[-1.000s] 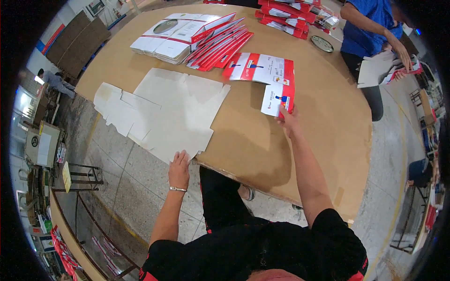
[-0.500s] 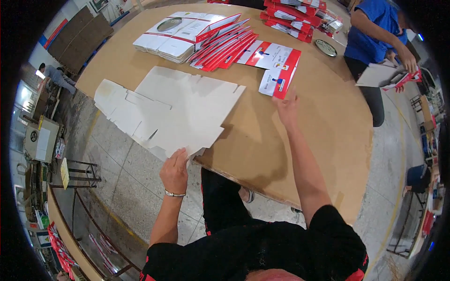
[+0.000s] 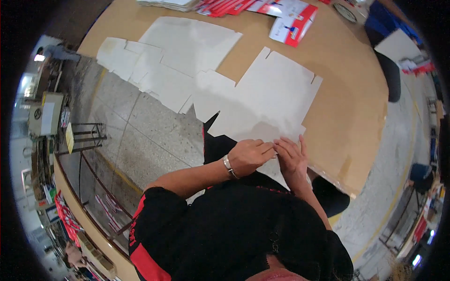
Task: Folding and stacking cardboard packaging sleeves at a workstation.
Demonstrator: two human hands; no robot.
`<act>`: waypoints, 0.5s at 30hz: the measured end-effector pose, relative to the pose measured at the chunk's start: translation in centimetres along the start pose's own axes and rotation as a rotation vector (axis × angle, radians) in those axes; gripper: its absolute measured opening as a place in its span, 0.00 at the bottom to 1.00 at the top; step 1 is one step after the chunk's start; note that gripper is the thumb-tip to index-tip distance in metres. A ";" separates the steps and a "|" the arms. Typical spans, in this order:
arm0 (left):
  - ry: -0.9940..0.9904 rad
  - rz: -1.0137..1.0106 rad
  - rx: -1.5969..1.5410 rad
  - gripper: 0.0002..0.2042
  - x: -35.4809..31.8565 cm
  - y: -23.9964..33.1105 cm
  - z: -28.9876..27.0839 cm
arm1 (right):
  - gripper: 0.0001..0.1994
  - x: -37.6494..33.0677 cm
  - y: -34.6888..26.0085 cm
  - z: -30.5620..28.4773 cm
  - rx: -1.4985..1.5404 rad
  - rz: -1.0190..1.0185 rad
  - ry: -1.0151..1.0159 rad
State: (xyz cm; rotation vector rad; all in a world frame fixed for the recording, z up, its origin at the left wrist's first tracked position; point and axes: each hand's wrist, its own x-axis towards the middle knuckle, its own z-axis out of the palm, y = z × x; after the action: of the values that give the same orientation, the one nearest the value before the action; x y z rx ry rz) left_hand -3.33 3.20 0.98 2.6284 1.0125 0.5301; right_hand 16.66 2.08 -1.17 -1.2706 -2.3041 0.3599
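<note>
A flat, die-cut cardboard box blank (image 3: pixel 276 96), plain white side up, lies before me across the table's near edge. My left hand (image 3: pixel 253 155) is closed on its near edge, fingers bent and pressed together. Right beside it, almost touching, my right hand (image 3: pixel 291 157) has its fingers at the same edge, one fingertip raised; its thumb is hidden. Left of this blank, and meeting its side, other white box blanks (image 3: pixel 183 44) lie flat, overlapping. Beyond, a red-and-white printed blank (image 3: pixel 295 25) lies on the table, apart from both hands.
Fanned red-and-white printed blanks (image 3: pixel 225 7) and a white stack (image 3: pixel 171 3) sit at the tan table's (image 3: pixel 356 107) far side. A round dial (image 3: pixel 345 12) stands at far right. Near it, another person holds a white-and-red box piece (image 3: pixel 398 44). A stool (image 3: pixel 70 137) stands left on the floor.
A box blank now lies white side up in front of me. My left hand came right and my right hand came back from the printed blanks, so both meet at its near edge.
</note>
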 end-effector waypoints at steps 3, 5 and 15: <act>0.025 0.101 -0.087 0.13 1.3 1.6 1.6 | 0.14 -2.6 1.7 -1.1 -0.015 0.144 0.030; 0.078 0.013 -0.168 0.29 1.5 1.4 1.6 | 0.15 -5.5 3.8 -1.7 -0.018 0.231 0.206; -0.203 0.056 0.059 0.25 3.6 -10.0 4.5 | 0.12 -16.7 7.5 -7.6 0.216 0.598 0.346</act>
State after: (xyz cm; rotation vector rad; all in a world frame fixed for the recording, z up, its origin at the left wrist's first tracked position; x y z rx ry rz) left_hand -4.78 12.31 -5.94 2.7017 0.9071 0.2415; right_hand 33.61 -8.10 -2.78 -1.7320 -1.5259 0.5203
